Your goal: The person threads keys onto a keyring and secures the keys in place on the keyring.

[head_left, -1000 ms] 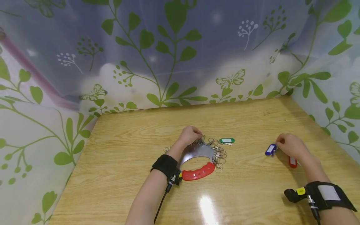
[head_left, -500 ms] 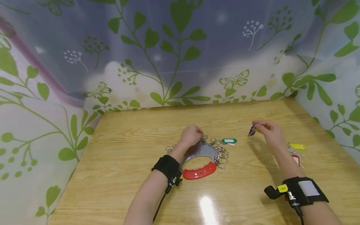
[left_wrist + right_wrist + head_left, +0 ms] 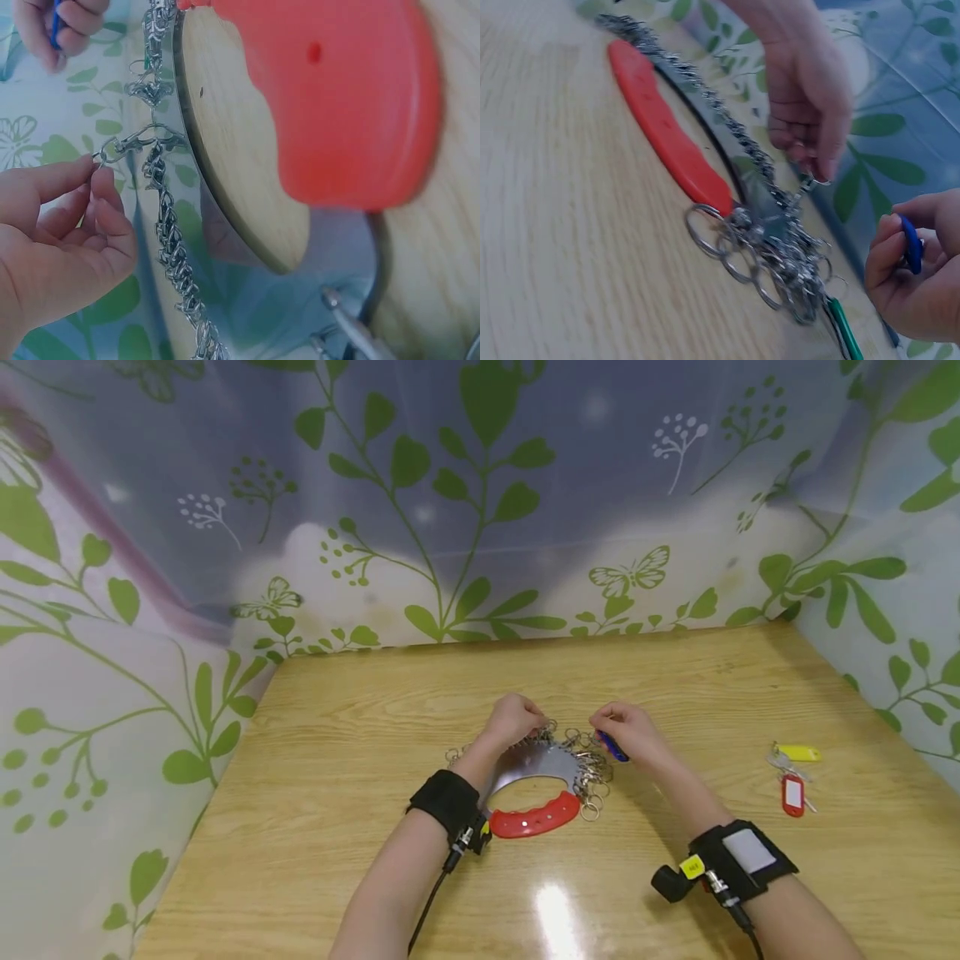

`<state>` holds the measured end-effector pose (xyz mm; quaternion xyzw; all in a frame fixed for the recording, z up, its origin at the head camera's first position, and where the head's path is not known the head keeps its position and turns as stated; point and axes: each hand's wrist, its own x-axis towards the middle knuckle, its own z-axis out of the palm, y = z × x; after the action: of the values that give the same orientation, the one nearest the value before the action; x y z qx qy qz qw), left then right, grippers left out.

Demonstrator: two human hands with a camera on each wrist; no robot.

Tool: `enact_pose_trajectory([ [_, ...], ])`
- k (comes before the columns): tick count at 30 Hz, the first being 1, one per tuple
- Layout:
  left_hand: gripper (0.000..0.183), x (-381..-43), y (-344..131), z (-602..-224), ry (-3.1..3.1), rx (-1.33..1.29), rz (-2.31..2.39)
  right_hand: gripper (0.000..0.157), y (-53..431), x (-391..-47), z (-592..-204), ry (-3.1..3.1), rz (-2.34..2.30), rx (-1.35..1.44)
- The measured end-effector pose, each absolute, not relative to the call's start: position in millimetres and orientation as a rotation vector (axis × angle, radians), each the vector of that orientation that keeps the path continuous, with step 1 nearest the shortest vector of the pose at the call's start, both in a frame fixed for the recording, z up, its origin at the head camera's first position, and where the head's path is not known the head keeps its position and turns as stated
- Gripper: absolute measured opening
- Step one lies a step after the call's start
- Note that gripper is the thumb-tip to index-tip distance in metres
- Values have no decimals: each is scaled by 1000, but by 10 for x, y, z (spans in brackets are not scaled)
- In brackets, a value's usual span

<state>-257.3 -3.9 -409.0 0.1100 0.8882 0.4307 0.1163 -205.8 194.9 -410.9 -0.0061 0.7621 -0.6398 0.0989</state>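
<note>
A curved metal key holder (image 3: pixel 542 758) with a red handle (image 3: pixel 536 820) lies on the table, its outer edge lined with small clips and split rings (image 3: pixel 742 259). At its far edge my left hand (image 3: pixel 512 720) pinches a split ring (image 3: pixel 105 154) on one clip between thumb and forefinger. Just right of it, my right hand (image 3: pixel 633 735) grips a blue key tag (image 3: pixel 613 747); its key is not clearly visible. The two hands are close but apart. A green key tag (image 3: pixel 844 328) hangs by the clips in the right wrist view; in the head view the right hand hides it.
Farther right on the wooden table (image 3: pixel 697 693) lie a yellow key tag (image 3: pixel 798 752) and a red key tag (image 3: pixel 792 796), with keys beside them. A leaf-patterned cloth (image 3: pixel 450 527) hangs behind the table and at both sides.
My right hand has picked up the blue key tag from the right and carried it left to the key holder, uncovering the yellow and red tags. The left hand stays at the ring.
</note>
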Motion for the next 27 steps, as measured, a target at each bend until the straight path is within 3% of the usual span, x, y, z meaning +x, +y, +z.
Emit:
enact_pose_trajectory([
  [10, 30, -2563, -67, -4101, 2394, 298, 1430, 30, 1658, -2108, -4139, 2254, -1837, 3],
  [16, 18, -2579, -40, -4149, 2177, 221, 1584, 31, 1640, -2149, -4190, 2288, -1780, 40],
  [27, 21, -2593, 23, -4195, 2076, 358, 1600, 29, 1647, -2163, -4210, 2722, -1535, -115],
])
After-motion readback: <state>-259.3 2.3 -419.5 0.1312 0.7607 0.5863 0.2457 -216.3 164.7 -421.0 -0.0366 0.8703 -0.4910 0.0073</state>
